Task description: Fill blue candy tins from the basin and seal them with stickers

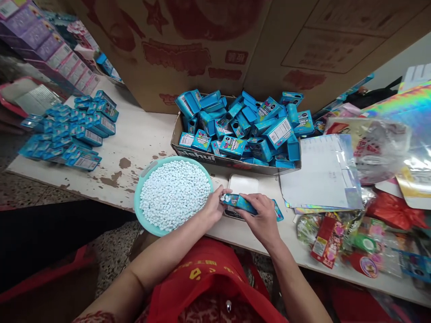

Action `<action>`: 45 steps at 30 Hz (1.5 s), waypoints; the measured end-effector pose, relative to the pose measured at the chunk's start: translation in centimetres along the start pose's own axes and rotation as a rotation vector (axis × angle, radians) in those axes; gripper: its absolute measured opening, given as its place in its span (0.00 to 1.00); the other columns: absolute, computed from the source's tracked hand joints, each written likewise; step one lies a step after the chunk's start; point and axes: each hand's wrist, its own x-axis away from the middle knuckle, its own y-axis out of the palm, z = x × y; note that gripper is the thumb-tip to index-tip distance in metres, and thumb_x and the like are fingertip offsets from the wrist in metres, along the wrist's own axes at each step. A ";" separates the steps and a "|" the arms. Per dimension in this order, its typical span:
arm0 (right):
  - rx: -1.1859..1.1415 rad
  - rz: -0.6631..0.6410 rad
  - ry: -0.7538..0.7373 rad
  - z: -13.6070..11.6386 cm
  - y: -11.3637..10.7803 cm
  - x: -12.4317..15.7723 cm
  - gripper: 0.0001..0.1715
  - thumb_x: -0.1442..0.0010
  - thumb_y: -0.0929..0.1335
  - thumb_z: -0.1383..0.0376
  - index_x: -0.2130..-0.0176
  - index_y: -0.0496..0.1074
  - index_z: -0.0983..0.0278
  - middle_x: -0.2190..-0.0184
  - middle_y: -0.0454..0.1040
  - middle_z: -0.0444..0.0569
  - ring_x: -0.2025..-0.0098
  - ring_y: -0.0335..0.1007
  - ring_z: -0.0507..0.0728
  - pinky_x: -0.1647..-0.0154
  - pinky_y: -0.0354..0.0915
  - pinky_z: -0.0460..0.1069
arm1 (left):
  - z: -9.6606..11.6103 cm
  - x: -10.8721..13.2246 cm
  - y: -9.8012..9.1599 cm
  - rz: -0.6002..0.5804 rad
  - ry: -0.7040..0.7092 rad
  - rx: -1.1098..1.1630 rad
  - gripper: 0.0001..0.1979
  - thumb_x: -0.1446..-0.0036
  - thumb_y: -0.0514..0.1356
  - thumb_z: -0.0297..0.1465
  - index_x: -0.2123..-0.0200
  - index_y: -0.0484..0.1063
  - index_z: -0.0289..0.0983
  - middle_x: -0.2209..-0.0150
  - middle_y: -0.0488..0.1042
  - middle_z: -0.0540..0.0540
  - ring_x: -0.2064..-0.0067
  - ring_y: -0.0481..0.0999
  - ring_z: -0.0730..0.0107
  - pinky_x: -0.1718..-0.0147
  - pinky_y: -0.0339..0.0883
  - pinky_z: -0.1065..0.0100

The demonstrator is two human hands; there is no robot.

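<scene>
While right hand [261, 214] holds one box [245, 204], one bowl [138, 202] nearby.

A bright blue is shown by the small rectangular carton [244, 203] which is held. The round plastic basin [137, 197] is coloured in pale turquoise, and its small rounded pieces [175, 190] are tinted bluish white. The dark open cardboard tray [202, 157] is lettered in white. The tall brown cardboard box [215, 45] is printed with dark red figures. The white painted table [148, 130] is blotched with brown. The red cloth apron [182, 287] is lettered in yellow.
</scene>
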 end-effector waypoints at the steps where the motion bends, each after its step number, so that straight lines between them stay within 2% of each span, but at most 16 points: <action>1: -0.013 0.000 0.019 0.1 0.1 0.2 0.17 0.44 0.69 0.55 0.56 0.73 0.59 0.65 0.73 0.48 0.62 0.68 0.59 0.60 0.58 0.53 | -0.2 -0.1 -0.1 -0.004 0.015 -0.007 0.14 0.49 0.61 0.38 0.76 0.72 0.30 0.78 0.69 0.48 0.78 0.65 0.76 0.78 0.56 0.72; 5: -0.116 0.022 0.121 0.5 0.3 0.8 0.18 0.45 0.69 0.53 0.58 0.73 0.59 0.65 0.74 0.49 0.61 0.68 0.59 0.59 0.60 0.54 | -0.3 -0.1 -0.3 -0.004 0.040 -0.084 0.12 0.53 0.63 0.35 0.76 0.72 0.30 0.78 0.68 0.49 0.79 0.64 0.79 0.82 0.51 0.74; 8: -0.232 0.061 0.221 1.1 0.6 1.3 0.20 0.48 0.70 0.52 0.59 0.73 0.60 0.64 0.74 0.49 0.61 0.69 0.59 0.58 0.62 0.55 | 0.3 0.4 -0.3 -0.052 0.070 -0.122 0.13 0.56 0.66 0.35 0.75 0.72 0.30 0.79 0.66 0.50 0.81 0.61 0.81 0.84 0.47 0.76; 12: -0.413 0.095 0.457 2.8 2.0 2.3 0.22 0.52 0.71 0.52 0.60 0.72 0.62 0.65 0.74 0.48 0.64 0.69 0.58 0.62 0.66 0.54 | 1.8 1.2 0.0 -0.161 0.060 -0.199 0.14 0.59 0.68 0.35 0.73 0.71 0.30 0.81 0.64 0.52 0.83 0.58 0.83 0.85 0.44 0.78; 16: -0.562 0.154 0.587 5.1 4.5 2.7 0.24 0.52 0.70 0.53 0.59 0.67 0.64 0.63 0.73 0.51 0.63 0.70 0.58 0.62 0.68 0.54 | 3.5 1.5 0.3 -0.223 0.082 -0.239 0.14 0.55 0.66 0.38 0.71 0.70 0.32 0.84 0.62 0.53 0.84 0.59 0.82 0.87 0.44 0.78; 19: -0.503 0.203 0.622 6.5 5.8 2.2 0.22 0.51 0.68 0.54 0.60 0.66 0.64 0.63 0.73 0.52 0.62 0.70 0.60 0.60 0.68 0.57 | 4.5 1.5 0.2 -0.206 0.045 -0.209 0.16 0.50 0.62 0.41 0.75 0.67 0.33 0.85 0.61 0.52 0.85 0.59 0.81 0.88 0.45 0.79; 21: -0.459 0.213 0.650 6.8 6.1 1.8 0.22 0.50 0.68 0.54 0.60 0.66 0.64 0.63 0.73 0.52 0.62 0.70 0.60 0.59 0.68 0.58 | 4.8 1.3 0.1 -0.187 0.017 -0.181 0.15 0.48 0.61 0.39 0.75 0.67 0.32 0.82 0.64 0.50 0.83 0.62 0.81 0.88 0.47 0.80; 24: -0.401 0.233 0.642 6.6 5.5 1.8 0.25 0.48 0.67 0.54 0.55 0.65 0.65 0.58 0.71 0.56 0.58 0.69 0.61 0.59 0.68 0.58 | 5.0 1.0 -0.3 -0.185 0.030 -0.181 0.06 0.47 0.60 0.30 0.68 0.70 0.32 0.78 0.66 0.49 0.80 0.65 0.81 0.86 0.52 0.80; 26: -0.331 0.275 0.577 6.3 4.4 2.4 0.28 0.47 0.67 0.54 0.50 0.64 0.66 0.53 0.69 0.58 0.54 0.68 0.61 0.58 0.69 0.57 | 5.0 0.8 -0.5 -0.175 0.042 -0.181 0.05 0.47 0.59 0.28 0.66 0.70 0.32 0.78 0.65 0.50 0.81 0.64 0.81 0.86 0.54 0.80; 29: -0.233 0.358 0.458 6.2 2.1 3.9 0.25 0.43 0.66 0.56 0.49 0.64 0.64 0.53 0.68 0.56 0.53 0.67 0.59 0.56 0.68 0.56 | 5.2 0.5 -0.5 -0.090 0.076 -0.143 0.06 0.45 0.59 0.31 0.71 0.68 0.32 0.79 0.64 0.50 0.81 0.63 0.81 0.86 0.54 0.80; 31: -0.202 0.403 0.443 6.8 0.8 5.2 0.21 0.42 0.66 0.56 0.52 0.67 0.64 0.55 0.69 0.55 0.54 0.68 0.58 0.56 0.69 0.55 | 5.3 0.5 -0.3 -0.055 0.090 -0.164 0.08 0.45 0.59 0.31 0.73 0.68 0.32 0.79 0.64 0.50 0.80 0.64 0.80 0.86 0.56 0.80; 34: -0.205 0.448 0.541 8.3 -0.5 7.2 0.21 0.44 0.67 0.54 0.55 0.69 0.65 0.59 0.70 0.54 0.58 0.69 0.58 0.60 0.70 0.55 | 5.2 0.5 0.2 -0.099 0.073 -0.294 0.03 0.47 0.59 0.25 0.69 0.71 0.30 0.77 0.66 0.48 0.79 0.67 0.80 0.83 0.59 0.79; 36: -0.223 0.467 0.623 9.3 -0.8 8.4 0.23 0.46 0.67 0.52 0.56 0.70 0.65 0.60 0.70 0.54 0.60 0.69 0.58 0.62 0.71 0.55 | 5.0 0.4 0.5 -0.129 0.057 -0.381 0.04 0.49 0.59 0.21 0.68 0.72 0.29 0.77 0.67 0.47 0.80 0.67 0.80 0.85 0.57 0.80; 40: -0.270 0.481 0.748 10.4 -0.7 10.3 0.24 0.48 0.68 0.51 0.58 0.71 0.65 0.61 0.70 0.54 0.60 0.69 0.59 0.62 0.70 0.55 | 4.6 -0.2 1.2 -0.164 -0.010 -0.462 0.03 0.51 0.62 0.25 0.72 0.70 0.31 0.79 0.67 0.48 0.83 0.63 0.81 0.88 0.48 0.81; 43: -0.316 0.490 0.816 10.6 -0.3 11.1 0.24 0.49 0.68 0.51 0.59 0.71 0.66 0.60 0.71 0.55 0.60 0.70 0.59 0.62 0.70 0.56 | 4.3 -0.7 1.9 -0.176 -0.034 -0.544 0.05 0.52 0.64 0.27 0.73 0.70 0.31 0.78 0.68 0.47 0.81 0.65 0.80 0.86 0.53 0.80; 45: -0.347 0.498 0.847 10.8 -0.1 11.5 0.25 0.50 0.68 0.51 0.59 0.71 0.66 0.60 0.71 0.55 0.60 0.70 0.59 0.61 0.70 0.56 | 4.2 -0.9 2.6 -0.197 -0.029 -0.636 0.05 0.54 0.64 0.25 0.72 0.71 0.31 0.78 0.68 0.47 0.81 0.65 0.80 0.86 0.52 0.80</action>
